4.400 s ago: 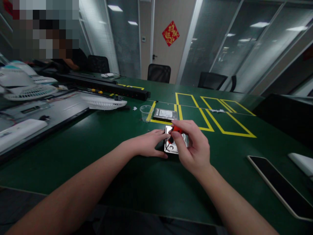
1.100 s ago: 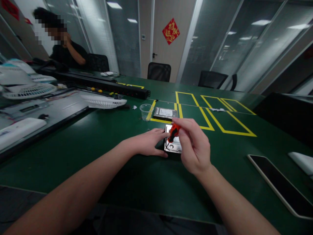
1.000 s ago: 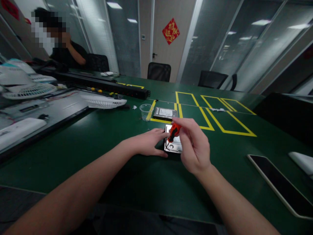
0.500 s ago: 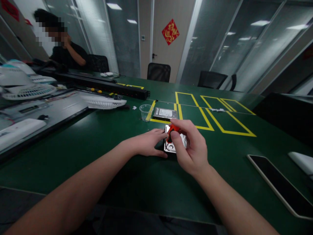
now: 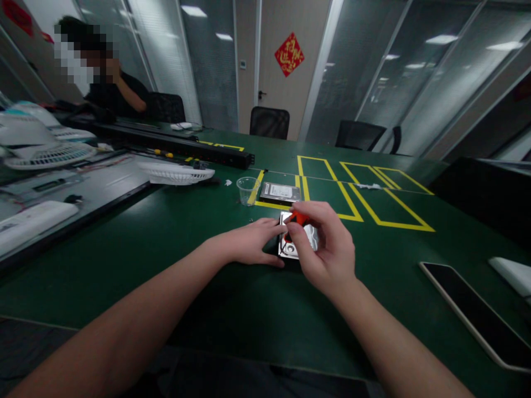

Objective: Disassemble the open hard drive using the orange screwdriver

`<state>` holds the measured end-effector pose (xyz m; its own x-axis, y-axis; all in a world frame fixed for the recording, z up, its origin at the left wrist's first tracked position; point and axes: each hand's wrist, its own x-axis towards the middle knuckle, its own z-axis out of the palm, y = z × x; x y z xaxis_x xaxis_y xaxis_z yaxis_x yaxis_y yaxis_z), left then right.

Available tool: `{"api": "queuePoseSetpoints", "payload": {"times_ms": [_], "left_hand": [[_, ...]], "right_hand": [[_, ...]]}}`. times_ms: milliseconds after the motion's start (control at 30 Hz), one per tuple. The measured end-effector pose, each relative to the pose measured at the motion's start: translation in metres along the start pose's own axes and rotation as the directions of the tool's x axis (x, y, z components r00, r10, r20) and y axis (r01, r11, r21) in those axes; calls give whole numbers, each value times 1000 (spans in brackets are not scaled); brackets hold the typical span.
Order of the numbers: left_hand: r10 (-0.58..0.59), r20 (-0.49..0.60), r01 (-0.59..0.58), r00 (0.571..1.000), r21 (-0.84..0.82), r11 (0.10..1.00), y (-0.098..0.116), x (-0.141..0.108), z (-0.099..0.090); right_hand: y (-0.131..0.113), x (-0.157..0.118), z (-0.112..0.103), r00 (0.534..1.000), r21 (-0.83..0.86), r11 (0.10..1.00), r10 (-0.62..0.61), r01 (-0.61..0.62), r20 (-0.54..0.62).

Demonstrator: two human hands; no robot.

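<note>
A silver hard drive lies on the green table in front of me, partly covered by my hands. My left hand steadies it from the left, thumb at the near corner and fingers along the far side. An orange-and-black screwdriver is pinched between the thumb and fingers of my right hand, above the drive. Its tip points down at the silver face; I cannot make out whether it sits in a screw. Just beyond lies a second hard drive, label up, inside a yellow taped outline.
A clear plastic cup stands left of the second drive. A phone-like dark slab lies at the right. White fan parts and a long black bar fill the left side. A person sits at the far left.
My right hand has turned slightly, and the screwdriver handle has rotated and leans a little differently in its fingers. The left hand and the drive stay where they were.
</note>
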<state>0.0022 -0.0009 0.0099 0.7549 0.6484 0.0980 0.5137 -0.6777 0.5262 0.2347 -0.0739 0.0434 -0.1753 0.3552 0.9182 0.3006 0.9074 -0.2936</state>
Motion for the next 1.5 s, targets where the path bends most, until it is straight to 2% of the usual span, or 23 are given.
{"api": "queuePoseSetpoints", "payload": {"times_ms": [567,800,1033,1333,1500], "left_hand": [[-53,34,53,998,21,998,2,1,0],[-59,36,58,998,8,998,1,1,0],[-4,9,4,1000,-2,1000,-1,2,1],[-14,25,15,1000,-31,999,2,0,-2],[-10,27,10,1000,-7,1000,1,0,0]], "right_hand": [[-2,1,-6,998,23,999,27,-28,51],[-2,1,-3,1000,3,1000,16,-16,19],[-2,0,-2,1000,-7,1000,23,-23,5],[-1,3,-3,1000,-49,999,-17,17,10],[-2,2,-4,1000,-12,1000,0,1,20]]}}
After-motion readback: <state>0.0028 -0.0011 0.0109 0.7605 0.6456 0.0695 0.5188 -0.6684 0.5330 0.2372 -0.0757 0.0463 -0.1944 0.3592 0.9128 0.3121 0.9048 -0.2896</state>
